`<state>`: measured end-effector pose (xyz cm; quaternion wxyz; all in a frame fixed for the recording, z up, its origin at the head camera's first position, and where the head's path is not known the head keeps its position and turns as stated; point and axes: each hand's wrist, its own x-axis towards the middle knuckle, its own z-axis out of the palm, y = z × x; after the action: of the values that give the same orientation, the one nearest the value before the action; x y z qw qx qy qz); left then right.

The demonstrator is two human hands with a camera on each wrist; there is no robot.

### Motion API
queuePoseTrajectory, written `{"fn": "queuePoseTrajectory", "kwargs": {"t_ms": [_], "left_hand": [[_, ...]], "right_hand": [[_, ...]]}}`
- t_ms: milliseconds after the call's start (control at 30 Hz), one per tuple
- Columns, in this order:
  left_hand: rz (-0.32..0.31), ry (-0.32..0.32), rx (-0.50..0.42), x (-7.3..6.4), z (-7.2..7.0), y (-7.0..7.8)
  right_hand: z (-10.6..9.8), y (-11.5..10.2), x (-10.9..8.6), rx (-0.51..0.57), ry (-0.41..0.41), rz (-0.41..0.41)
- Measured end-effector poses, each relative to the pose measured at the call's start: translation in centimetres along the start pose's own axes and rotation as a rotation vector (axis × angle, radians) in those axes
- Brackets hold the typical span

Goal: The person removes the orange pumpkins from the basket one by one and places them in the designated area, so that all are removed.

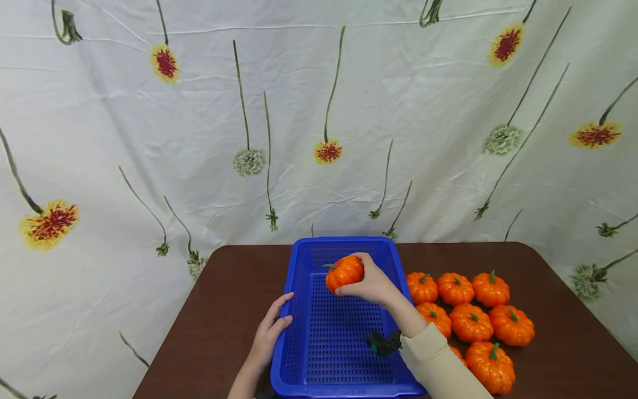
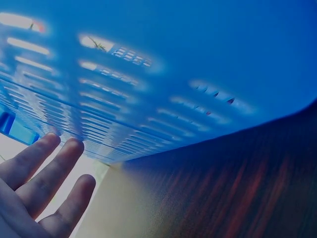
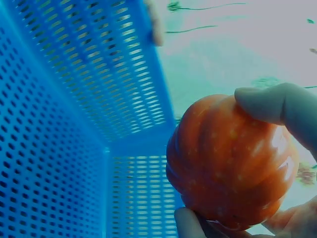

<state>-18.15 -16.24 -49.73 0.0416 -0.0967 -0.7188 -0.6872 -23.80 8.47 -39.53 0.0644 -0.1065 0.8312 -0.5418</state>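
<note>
In the head view, my right hand (image 1: 365,282) grips a small orange pumpkin (image 1: 344,273) with a green stem, thumb on one side and fingers on the other. The pumpkin is above the inside of a blue plastic basket (image 1: 344,392). Close up in the right wrist view, the ribbed pumpkin (image 3: 230,161) fills the grasp. My left hand (image 1: 267,335) is at the basket's left rim, touching it. In the left wrist view, its fingers (image 2: 52,171) stretch out fairly straight beside the basket's slotted outer wall (image 2: 163,64).
Several more pumpkins (image 1: 471,321) sit grouped on the dark brown table (image 1: 214,310) to the basket's right, some partly hidden by my right arm. A black wrist device (image 1: 384,343) shows below that wrist. Behind the table hangs a white flower-print cloth (image 1: 299,194).
</note>
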Motion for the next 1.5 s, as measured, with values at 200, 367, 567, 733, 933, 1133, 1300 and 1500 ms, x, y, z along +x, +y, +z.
{"fn": "queuePoseTrajectory", "kwargs": {"t_ms": [200,367,567,733,933,1133,1300,1500], "left_hand": [[0.0,0.008,-0.001,0.0,0.0,0.0],[0.005,0.008,-0.006,0.0,-0.1,-0.1],[0.004,0.003,-0.014,0.0,-0.1,-0.2],[0.0,0.006,-0.013,0.0,-0.2,-0.2],[-0.005,0.013,-0.011,0.0,0.0,-0.1],[0.006,0.012,-0.003,0.0,0.0,0.0],[0.016,0.0,-0.006,-0.1,0.1,0.2],[0.012,-0.003,-0.022,-0.1,0.1,0.1]], "right_hand": [[-1.8,-0.8,-2.0,-0.001,0.065,0.015],[-3.2,-0.5,-3.4,0.025,0.107,0.003],[-5.0,-0.1,-5.3,0.111,0.132,-0.023],[-6.6,0.5,-6.9,0.149,0.183,-0.019],[-8.5,1.7,-9.1,0.114,0.253,0.008],[-10.2,3.9,-11.0,-0.008,0.326,0.044],[-11.8,7.2,-12.2,-0.06,0.397,0.053],[-13.4,10.6,-13.4,-0.091,0.506,0.132]]}}
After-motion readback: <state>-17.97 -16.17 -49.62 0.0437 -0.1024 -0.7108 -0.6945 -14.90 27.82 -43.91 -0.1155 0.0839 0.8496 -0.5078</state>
